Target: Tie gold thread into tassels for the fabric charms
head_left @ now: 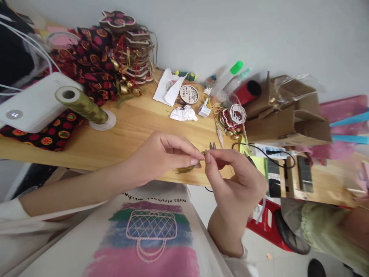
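Left hand (158, 157): pinching tassel (186, 169) top
Tassel strands: trailing leftward beneath it
Right hand (240, 179): pinched just beside; hold unclear

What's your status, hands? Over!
Left hand: pinching olive-gold tassel. Right hand: fingers pinched at its top end, details too small. Nearby: dark pointed tool tips, close to right fingers. Over.

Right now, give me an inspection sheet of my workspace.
Surface: wooden table, no spill seen.
Job's things: olive tassel in hand; thread spool standing.
Clutter: crumpled paper, fabric-covered stack, cardboard box.
Hands: left hand pinches the tassel; right hand pinched beside it, its hold unclear.
Cables: black cable loops over power strip; white cables at left.
Surroundings: another person's sleeve at right.
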### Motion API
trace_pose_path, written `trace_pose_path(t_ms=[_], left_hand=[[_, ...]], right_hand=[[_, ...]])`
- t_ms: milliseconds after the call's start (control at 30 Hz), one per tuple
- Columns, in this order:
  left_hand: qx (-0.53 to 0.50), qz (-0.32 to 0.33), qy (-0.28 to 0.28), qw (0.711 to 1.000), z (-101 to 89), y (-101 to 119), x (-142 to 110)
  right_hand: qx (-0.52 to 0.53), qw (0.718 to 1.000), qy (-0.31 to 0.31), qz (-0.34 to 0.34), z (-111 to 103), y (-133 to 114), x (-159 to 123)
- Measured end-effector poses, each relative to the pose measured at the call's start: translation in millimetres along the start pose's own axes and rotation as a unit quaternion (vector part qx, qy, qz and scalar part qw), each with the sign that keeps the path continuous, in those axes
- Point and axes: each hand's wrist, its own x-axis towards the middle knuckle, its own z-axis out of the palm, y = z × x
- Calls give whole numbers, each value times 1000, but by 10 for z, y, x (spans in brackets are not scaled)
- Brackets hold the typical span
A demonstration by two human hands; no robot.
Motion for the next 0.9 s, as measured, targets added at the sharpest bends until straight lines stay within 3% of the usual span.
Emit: trace_pose_path(t_ms=[367,900], left_hand=[[26,-8,27,999,6,-5,-6],[-38,-5,43,998,-14,-49,5]], right_hand=[[-56,997,3,-47,-26,-10,20],[-43,999,3,-31,20,-51,-53]])
